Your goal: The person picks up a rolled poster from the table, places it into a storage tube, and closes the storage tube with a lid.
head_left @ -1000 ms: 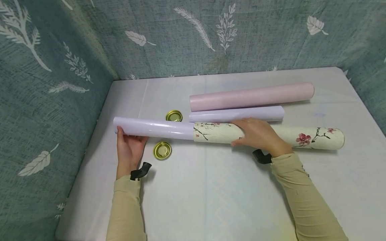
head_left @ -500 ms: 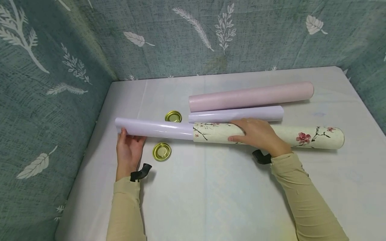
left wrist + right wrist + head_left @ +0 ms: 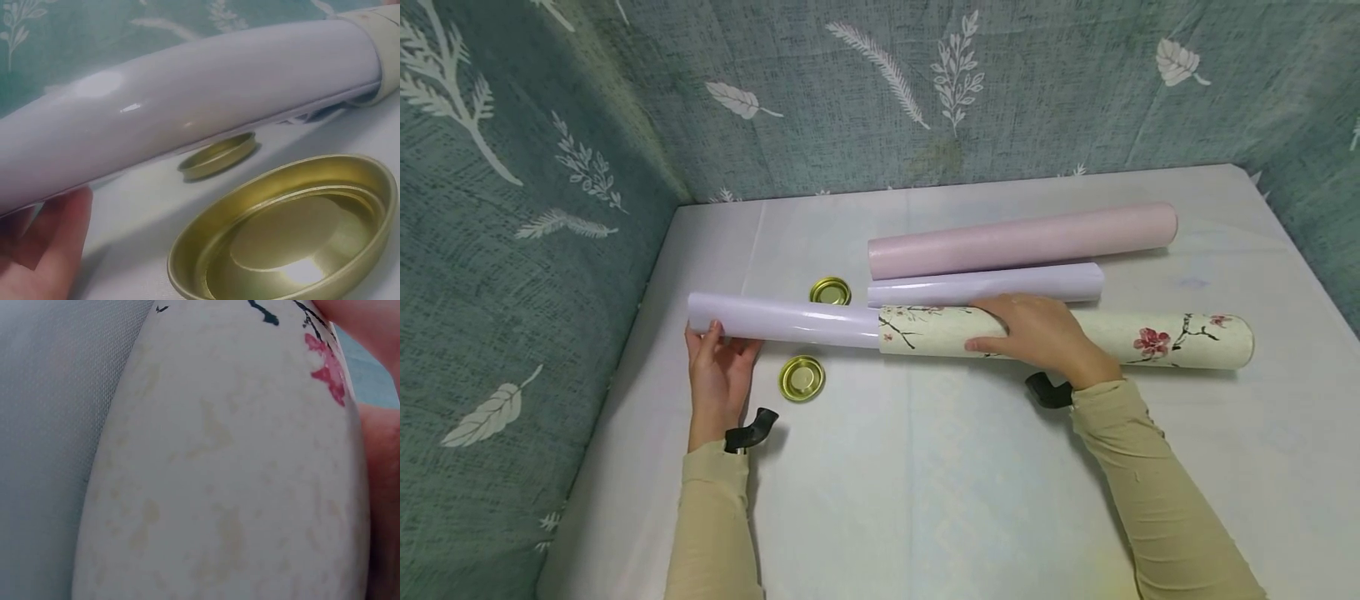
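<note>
- Head view: left grip [image 3: 721, 375] pinches the lilac roll [image 3: 790, 321] near the left edge of the desk [image 3: 970, 475].
- Right grip [image 3: 1037, 333] clasps the floral tube [image 3: 1198, 342], which surrounds the roll's right end.
- Pink tube [image 3: 1022, 241] lies nearest the far edge.

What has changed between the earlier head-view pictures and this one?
The held lilac roll has slid slightly right, further into the floral tube. The left hand's thumb has shifted right along the roll. Nothing was newly grasped or let go: the right hand still holds the tube. The gold lids, pink tube and other lilac roll stayed put.
</note>
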Motion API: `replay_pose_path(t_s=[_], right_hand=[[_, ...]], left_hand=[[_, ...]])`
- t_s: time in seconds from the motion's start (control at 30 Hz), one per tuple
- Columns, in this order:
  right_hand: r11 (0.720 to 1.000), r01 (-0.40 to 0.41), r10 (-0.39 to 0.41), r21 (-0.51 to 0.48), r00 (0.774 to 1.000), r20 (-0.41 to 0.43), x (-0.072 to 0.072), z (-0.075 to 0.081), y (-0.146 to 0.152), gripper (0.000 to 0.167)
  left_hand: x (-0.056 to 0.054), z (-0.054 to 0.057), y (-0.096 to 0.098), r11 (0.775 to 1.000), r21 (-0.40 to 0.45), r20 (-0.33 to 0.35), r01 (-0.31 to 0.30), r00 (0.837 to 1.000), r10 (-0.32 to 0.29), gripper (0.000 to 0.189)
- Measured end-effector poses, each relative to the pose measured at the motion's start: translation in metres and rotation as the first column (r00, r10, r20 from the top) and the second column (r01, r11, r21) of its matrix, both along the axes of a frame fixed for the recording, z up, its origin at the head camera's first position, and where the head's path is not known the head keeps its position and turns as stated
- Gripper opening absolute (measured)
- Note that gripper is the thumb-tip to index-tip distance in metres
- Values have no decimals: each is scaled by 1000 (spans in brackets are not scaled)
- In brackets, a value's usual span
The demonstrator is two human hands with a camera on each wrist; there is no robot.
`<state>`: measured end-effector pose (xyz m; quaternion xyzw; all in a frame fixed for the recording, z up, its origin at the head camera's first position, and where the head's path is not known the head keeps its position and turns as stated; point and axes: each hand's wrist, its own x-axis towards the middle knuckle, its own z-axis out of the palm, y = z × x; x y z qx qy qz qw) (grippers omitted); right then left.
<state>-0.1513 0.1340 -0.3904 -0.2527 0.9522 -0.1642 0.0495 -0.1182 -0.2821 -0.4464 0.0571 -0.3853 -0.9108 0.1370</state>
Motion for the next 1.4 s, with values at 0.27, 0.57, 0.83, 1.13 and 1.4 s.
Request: replay_pose_path(t_s=[0.27, 0.57, 0.83, 1.13, 1.4], right_hand=[[1000, 4, -4, 2, 1000, -1, 0, -1, 0, 71], [1000, 6, -6, -2, 1000, -5, 0, 1, -1, 68], [1000, 10, -10, 7, 1000, -9, 1, 1, 0, 69], [1000, 5, -5, 6, 1000, -6, 0, -1, -1, 68], [1000, 7, -7, 3, 1000, -8, 0, -1, -1, 69]], left_hand=[[-1, 0, 2, 999, -38, 6, -4, 1000, 4, 52], [-2, 2, 0, 995, -102, 4, 14, 1000, -14, 53], [-2, 2, 2, 990, -135, 33, 45, 999, -40, 49], [-1, 1, 3, 967, -247, 36, 63, 998, -56, 51], [-1, 1, 4, 952, -298, 66, 75, 996, -58, 53]])
